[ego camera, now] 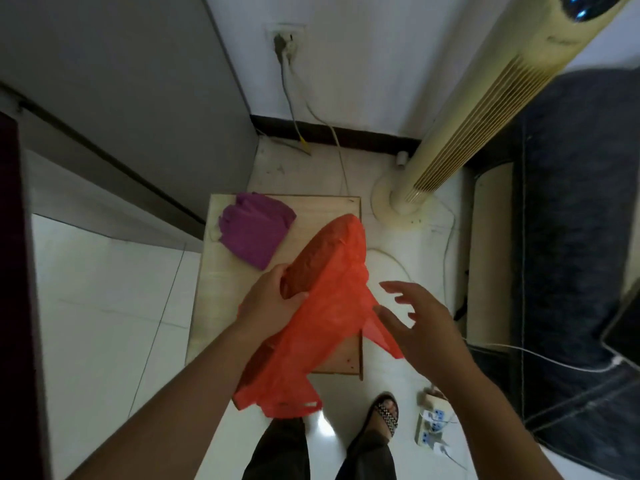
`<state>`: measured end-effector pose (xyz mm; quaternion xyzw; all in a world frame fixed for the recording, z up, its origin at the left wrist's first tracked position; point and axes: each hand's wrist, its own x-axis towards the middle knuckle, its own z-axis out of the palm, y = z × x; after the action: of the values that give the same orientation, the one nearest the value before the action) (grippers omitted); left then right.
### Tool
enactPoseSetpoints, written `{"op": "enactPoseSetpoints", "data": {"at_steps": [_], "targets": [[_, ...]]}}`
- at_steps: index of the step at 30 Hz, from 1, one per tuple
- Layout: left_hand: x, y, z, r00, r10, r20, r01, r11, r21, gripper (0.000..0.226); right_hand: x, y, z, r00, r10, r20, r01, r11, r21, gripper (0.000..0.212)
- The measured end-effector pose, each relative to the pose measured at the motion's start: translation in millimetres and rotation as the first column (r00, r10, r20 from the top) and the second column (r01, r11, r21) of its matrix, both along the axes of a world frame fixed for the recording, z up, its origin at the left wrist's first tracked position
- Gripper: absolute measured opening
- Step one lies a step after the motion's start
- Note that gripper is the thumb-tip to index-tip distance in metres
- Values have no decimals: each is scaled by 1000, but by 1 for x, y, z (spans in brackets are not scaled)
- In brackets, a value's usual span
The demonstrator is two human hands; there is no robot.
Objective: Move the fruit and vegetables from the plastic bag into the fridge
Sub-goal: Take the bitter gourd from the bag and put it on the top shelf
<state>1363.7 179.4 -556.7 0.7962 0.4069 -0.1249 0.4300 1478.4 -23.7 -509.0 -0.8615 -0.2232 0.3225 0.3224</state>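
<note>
**newbie_q:** which step is this; is anything in the fridge yet?

**kitchenlurker:** looks like the unpacking step to me; the left hand (273, 303) has its fingers and thumb curled around the near end of a long lump (322, 251) inside the orange plastic bag (332, 323), held tilted over a low wooden stand (214, 289); can't tell what the lump is through the plastic; the right hand (415, 323) grips nothing, fingers apart and relaxed, just beside a loose bag handle (381, 334)

**newbie_q:** so what's next?

**kitchenlurker:** my guess; the right hand pinches that handle and peels the plastic back while the left keeps hold, then the lump goes left to the grey cabinet (121, 81), probably the fridge; I see no open shelf from here

**newbie_q:** is there room to move?

**kitchenlurker:** tight on the right; the tower fan (478, 116) stands near the stand's far corner, with cables and a power strip (431, 424) on the floor beside the sandalled foot (384, 414); the purple bag (254, 230) sits on the stand's far left part; the tile to the left is the open route
</note>
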Motion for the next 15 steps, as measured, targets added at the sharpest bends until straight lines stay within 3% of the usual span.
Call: {"op": "enactPoseSetpoints", "data": {"at_steps": [6,15], "targets": [[4,-41,142,953,157,258,-108,975,-192,53,3,3,128,996,-85,3,82,973,215,54],[1,-61,286,778,369,509,-210,916,-342,53,-5,-50,255,952,-156,263,53,932,359,46]]}}
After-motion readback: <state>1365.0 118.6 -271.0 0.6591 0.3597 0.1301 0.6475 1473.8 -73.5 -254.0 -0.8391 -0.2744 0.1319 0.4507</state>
